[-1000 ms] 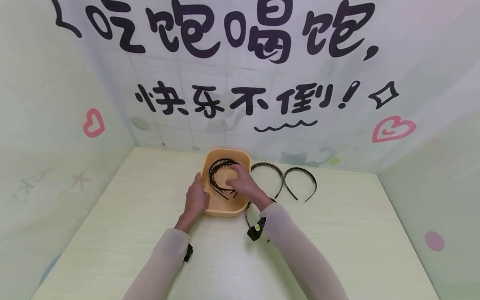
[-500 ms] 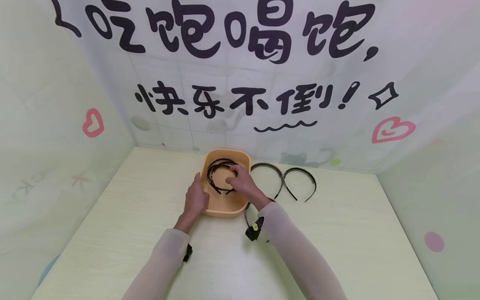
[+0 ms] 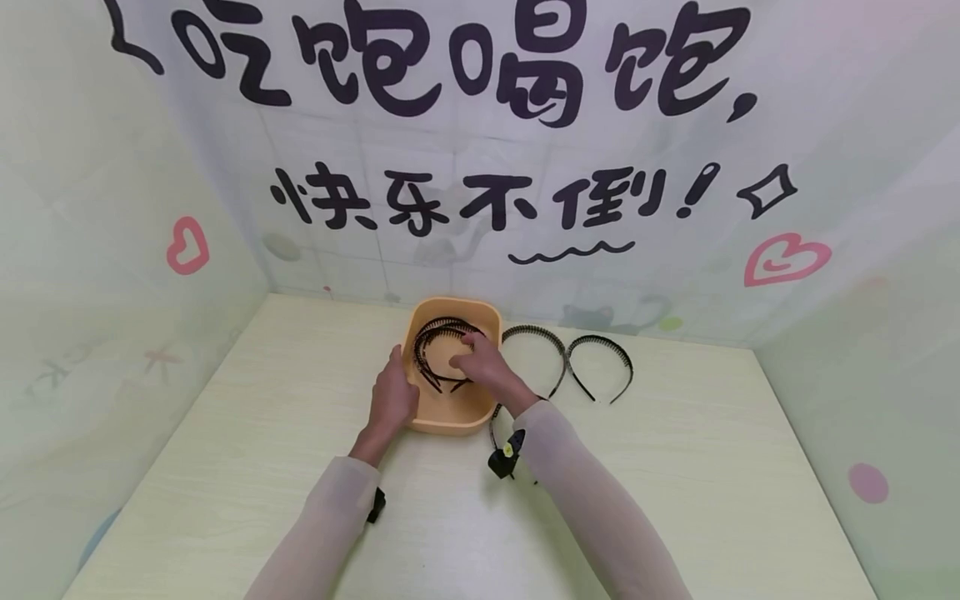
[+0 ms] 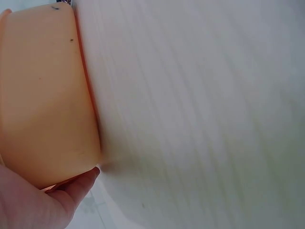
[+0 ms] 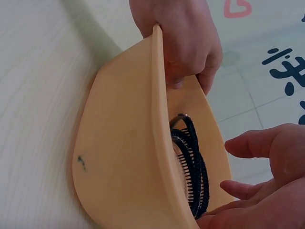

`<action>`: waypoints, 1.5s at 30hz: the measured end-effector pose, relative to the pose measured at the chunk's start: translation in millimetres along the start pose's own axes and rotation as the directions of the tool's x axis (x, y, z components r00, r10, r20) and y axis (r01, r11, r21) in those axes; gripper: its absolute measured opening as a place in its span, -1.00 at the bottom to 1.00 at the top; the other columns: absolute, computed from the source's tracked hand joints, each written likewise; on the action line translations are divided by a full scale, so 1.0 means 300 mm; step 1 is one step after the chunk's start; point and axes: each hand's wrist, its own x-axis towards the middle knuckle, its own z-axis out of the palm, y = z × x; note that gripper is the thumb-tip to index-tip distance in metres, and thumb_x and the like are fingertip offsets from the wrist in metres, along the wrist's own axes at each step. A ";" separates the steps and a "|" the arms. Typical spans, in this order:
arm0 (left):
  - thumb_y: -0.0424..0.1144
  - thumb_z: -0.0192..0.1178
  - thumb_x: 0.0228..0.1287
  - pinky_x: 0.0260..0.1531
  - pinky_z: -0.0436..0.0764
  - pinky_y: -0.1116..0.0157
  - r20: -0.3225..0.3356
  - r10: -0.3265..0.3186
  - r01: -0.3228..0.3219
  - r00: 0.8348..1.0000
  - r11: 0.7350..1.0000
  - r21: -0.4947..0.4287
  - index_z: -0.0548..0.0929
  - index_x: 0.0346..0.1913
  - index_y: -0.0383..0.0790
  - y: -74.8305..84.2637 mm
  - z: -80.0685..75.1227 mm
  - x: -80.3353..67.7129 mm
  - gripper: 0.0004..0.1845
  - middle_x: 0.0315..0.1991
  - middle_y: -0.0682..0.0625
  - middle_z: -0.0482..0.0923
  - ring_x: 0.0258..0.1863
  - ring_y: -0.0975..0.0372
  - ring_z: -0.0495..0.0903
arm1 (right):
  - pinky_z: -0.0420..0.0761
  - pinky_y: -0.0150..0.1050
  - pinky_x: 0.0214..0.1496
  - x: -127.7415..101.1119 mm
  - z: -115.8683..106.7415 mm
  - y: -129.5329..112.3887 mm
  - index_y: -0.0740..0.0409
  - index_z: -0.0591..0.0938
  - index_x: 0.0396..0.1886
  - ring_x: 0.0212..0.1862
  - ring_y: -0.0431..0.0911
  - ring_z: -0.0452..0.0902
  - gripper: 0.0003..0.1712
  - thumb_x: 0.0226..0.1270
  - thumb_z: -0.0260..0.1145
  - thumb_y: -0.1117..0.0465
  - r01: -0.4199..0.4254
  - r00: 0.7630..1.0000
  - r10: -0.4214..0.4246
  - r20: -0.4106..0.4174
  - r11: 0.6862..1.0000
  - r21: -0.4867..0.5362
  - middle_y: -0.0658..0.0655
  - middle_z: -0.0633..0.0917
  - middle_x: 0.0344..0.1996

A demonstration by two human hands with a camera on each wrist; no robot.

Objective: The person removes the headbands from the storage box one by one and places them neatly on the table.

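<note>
An orange tub (image 3: 453,303) stands on the pale wooden table (image 3: 675,467); the wrist views show its outer wall (image 4: 43,95) (image 5: 119,157). Black toothed headbands (image 3: 433,337) (image 5: 190,167) lie inside it. My left hand (image 3: 397,387) (image 5: 186,38) grips the tub's left rim, with a fingertip (image 4: 78,183) against the outer wall. My right hand (image 3: 471,358) is inside the tub, just above the headbands. Its fingers (image 5: 252,143) are loosely bent and hold nothing.
Two more black headbands (image 3: 534,337) (image 3: 602,343) lie on the table right of the tub. A thin dark arc (image 3: 492,423) shows beside my right forearm. Printed walls close in the back and both sides. Bare tabletop lies left and right.
My right hand and forearm have shifted slightly left and back inside the tub. The headbands in it have settled a little. The left hand has kept its hold.
</note>
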 end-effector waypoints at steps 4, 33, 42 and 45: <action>-0.57 -0.06 0.17 0.08 0.55 -0.12 -0.001 -0.002 0.002 1.000 1.000 0.005 0.00 0.52 -0.47 0.001 -0.003 0.000 -0.20 0.32 -0.51 0.33 0.16 -0.27 0.50 | 0.43 0.08 0.31 -0.004 -0.001 -0.002 0.31 0.34 0.41 0.35 0.14 0.36 -0.36 0.39 0.23 0.22 0.014 1.000 -0.014 0.021 1.000 -0.013 0.27 0.36 0.42; -0.57 -0.03 0.14 0.02 0.57 -0.12 -0.008 -0.002 0.002 1.000 1.000 -0.002 0.00 0.52 -0.46 -0.002 0.000 0.002 -0.18 0.30 -0.51 0.36 0.09 -0.26 0.55 | 0.35 -0.31 -0.43 -0.011 0.007 -0.008 0.35 0.51 0.17 -0.46 -0.15 0.37 -0.59 0.41 0.23 0.24 0.083 0.972 -0.099 -0.212 0.993 -0.085 0.31 0.62 -0.14; -0.57 -0.01 0.19 0.00 0.59 -0.11 -0.023 0.008 -0.007 1.000 1.000 0.028 0.02 0.51 -0.46 0.003 0.000 0.002 -0.22 0.28 -0.50 0.38 0.08 -0.26 0.57 | 0.53 -0.24 -0.13 -0.005 -0.007 -0.009 0.42 0.54 0.11 -0.06 -0.02 0.52 -0.61 0.35 0.29 0.30 0.073 0.976 -0.075 -0.204 0.997 -0.018 0.25 0.60 -0.01; -0.56 0.00 0.21 0.00 0.59 -0.12 -0.023 0.005 -0.005 1.000 0.999 0.039 0.02 0.51 -0.46 0.002 0.002 0.002 -0.22 0.27 -0.50 0.39 0.09 -0.26 0.56 | 0.42 -0.31 -0.23 -0.001 -0.001 -0.011 0.43 0.54 -0.04 -0.22 -0.10 0.42 -0.70 0.32 0.31 0.33 0.072 0.978 -0.072 -0.197 0.997 -0.006 0.15 0.56 -0.21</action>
